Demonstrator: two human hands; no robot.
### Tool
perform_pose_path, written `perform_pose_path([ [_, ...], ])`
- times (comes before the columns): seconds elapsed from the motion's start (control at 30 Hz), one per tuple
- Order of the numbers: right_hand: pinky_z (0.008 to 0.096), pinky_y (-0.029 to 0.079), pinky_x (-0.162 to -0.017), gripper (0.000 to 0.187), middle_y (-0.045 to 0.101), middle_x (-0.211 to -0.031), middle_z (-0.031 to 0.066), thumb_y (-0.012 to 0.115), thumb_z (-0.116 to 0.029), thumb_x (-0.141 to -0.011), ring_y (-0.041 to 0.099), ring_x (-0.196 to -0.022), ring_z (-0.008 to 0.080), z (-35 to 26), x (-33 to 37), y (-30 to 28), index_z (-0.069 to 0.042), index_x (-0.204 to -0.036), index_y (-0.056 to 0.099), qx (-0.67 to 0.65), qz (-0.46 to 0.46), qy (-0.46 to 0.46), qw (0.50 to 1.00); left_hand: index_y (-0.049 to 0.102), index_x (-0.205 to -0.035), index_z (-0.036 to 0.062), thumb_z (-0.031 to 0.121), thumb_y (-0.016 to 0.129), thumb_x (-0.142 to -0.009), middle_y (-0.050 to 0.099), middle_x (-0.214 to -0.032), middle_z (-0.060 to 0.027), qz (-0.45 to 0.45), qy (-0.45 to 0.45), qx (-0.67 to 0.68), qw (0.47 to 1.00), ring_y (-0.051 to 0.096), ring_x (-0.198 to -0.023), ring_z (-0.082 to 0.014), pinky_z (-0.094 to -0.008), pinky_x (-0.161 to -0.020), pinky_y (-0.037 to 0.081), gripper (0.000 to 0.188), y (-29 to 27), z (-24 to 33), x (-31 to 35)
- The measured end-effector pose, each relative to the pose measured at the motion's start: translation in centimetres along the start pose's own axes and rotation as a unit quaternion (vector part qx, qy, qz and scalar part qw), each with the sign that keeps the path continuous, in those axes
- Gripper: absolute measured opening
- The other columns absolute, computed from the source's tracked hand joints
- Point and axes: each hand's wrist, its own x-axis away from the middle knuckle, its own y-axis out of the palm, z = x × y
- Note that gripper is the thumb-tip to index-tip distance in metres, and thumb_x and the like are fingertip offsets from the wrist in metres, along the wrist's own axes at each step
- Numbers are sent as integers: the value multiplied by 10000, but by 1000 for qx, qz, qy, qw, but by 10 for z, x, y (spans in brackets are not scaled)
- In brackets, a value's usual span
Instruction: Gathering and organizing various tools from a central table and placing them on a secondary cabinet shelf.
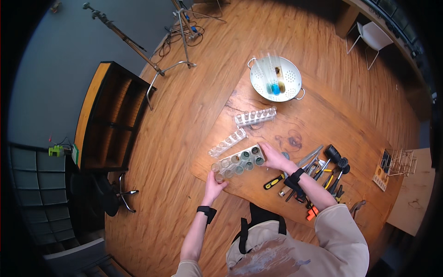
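Near the front left edge of the table, a rack of glass test tubes point(236, 159) is held between my hands. My left hand point(214, 187) grips its left end, fingers closed around the corner. At the other end my right hand point(273, 158) is closed on it. Several tubes in the right part look dark or greenish inside; those at the left look clear. Just beyond lie a narrow clear rack of small tubes point(227, 142) and another clear tube rack point(255, 117).
A white colander point(291, 74) with large clear tubes stands at the table's far end. Right of my right hand lies a pile of hand tools point(318, 173), with a black mallet point(331, 153). A wire rack point(400, 164) is at the far right, a shelf unit point(108, 117) on the left.
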Motion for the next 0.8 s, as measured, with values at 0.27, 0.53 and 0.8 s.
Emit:
perform_pose_path([
  [0.27, 378, 393, -1010, 844, 431, -1315, 191, 754, -71, -632, 442, -1214, 347, 9, -8, -5, -21, -1352, 315, -23, -3, -16, 1000, 418, -1281, 21, 35, 743, -699, 532, -1227, -81, -120, 19, 23, 992, 533, -1111, -186, -315, -947, 444, 666, 11, 28, -22],
  [0.53, 401, 438, -909, 683, 510, -1181, 172, 747, -68, -632, 502, -1112, 361, 15, -17, -5, -47, -1223, 407, -38, 2, -99, 994, 289, -1351, 25, 59, 716, -752, 578, -1180, -84, -52, 111, -26, 992, 548, -1097, -177, -314, -940, 452, 737, 11, 20, -34],
  [0.8, 394, 452, -868, 619, 528, -1117, 198, 737, -129, -669, 538, -1043, 364, -6, 10, -10, -28, -1192, 421, -39, -23, -57, 997, 463, -1207, 29, 27, 691, -700, 570, -1153, -72, -98, 86, -82, 988, 548, -1077, -180, -297, -937, 437, 556, -2, 67, -10],
])
